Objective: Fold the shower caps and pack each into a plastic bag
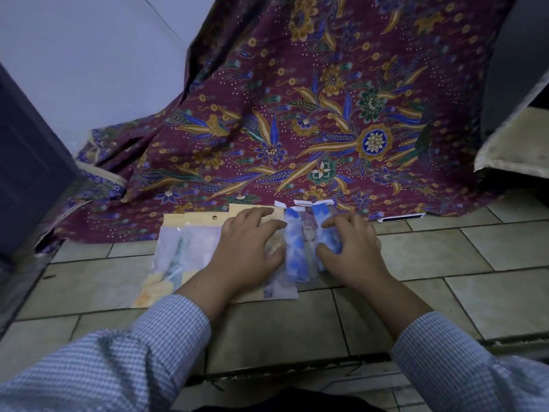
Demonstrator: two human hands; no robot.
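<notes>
Several packed plastic bags lie in a row on the tiled floor. The yellow-topped bags (pixel 190 242) sit at the left, partly overlapping. A bag with a blue and white folded shower cap (pixel 294 251) lies in the middle, between my hands. My left hand (pixel 252 248) rests flat over the bags to its left, fingers spread and fairly straight. My right hand (pixel 347 248) covers another blue shower cap bag (pixel 325 221), its thumb and fingers curled round it. A pinkish bag (pixel 309 230) shows between the two blue ones.
A maroon batik cloth (pixel 297 114) with floral print hangs behind the bags and spreads onto the floor. A dark door (pixel 26 173) stands at the left. A pale cushion edge (pixel 511 144) is at the right. Beige floor tiles (pixel 445 248) surround the bags.
</notes>
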